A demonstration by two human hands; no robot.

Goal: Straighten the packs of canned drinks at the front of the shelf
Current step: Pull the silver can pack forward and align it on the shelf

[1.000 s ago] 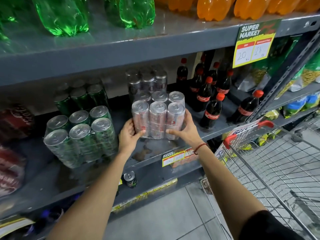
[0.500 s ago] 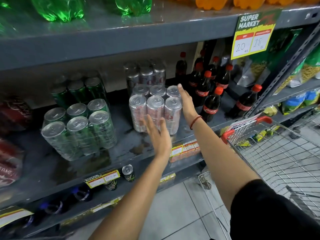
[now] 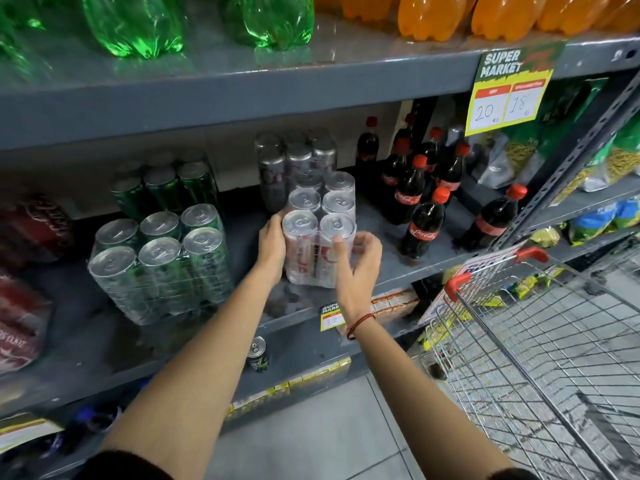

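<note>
A shrink-wrapped pack of silver cans (image 3: 320, 216) stands on the grey middle shelf (image 3: 86, 341) with its narrow two-can end towards me. My left hand (image 3: 273, 249) lies flat along the pack's left side, fingers curled behind it. My right hand (image 3: 358, 268) grips the front right corner, thumb on the front face. To the left, a wrapped pack of green cans (image 3: 159, 261) sits skewed near the shelf's front edge. More silver cans (image 3: 294, 157) and green cans (image 3: 166, 185) stand behind.
Cola bottles (image 3: 422, 220) stand just right of the silver pack. Red packs (image 3: 20, 306) lie at the far left. A wire shopping cart (image 3: 540, 323) is close on my right. A loose can (image 3: 258, 353) sits on the lower shelf. Large bottles fill the top shelf.
The silver pack has turned from three cans wide facing me to two cans wide. Both hands left it half a second ago and are now back on its sides.
</note>
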